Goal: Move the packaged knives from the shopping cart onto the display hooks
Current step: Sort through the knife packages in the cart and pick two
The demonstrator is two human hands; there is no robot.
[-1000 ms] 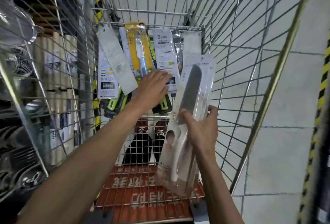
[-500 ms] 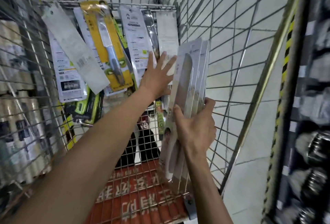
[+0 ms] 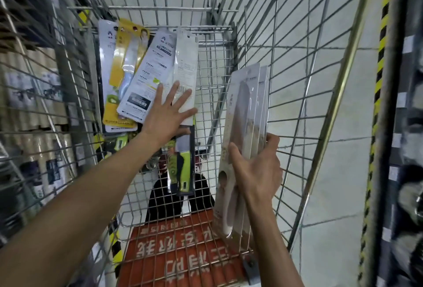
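Note:
I look down into a wire shopping cart point(image 3: 286, 94). My right hand point(image 3: 258, 172) grips a stack of clear-fronted packaged knives point(image 3: 245, 131) with white handles, held upright by the cart's right wall. My left hand point(image 3: 170, 109) is spread flat, fingers straight, against white packages point(image 3: 183, 74) leaning on the cart's far end. A yellow packaged knife point(image 3: 124, 69) and further white packages point(image 3: 146, 80) lean beside them. Below the left hand a packaged knife with a green handle point(image 3: 182, 165) stands upright.
The cart's red child seat flap point(image 3: 178, 254) with white characters lies at the bottom near me. Left of the cart stand shelves with rolled goods point(image 3: 34, 131). A post with yellow-black tape point(image 3: 377, 94) and a dark shelf stand on the right. Pale tiled floor shows through the wire.
My left hand has spread wider and now lies flat on the white packages at the far end. The stack in my right hand has shifted right, toward the cart wall. The camera has tilted.

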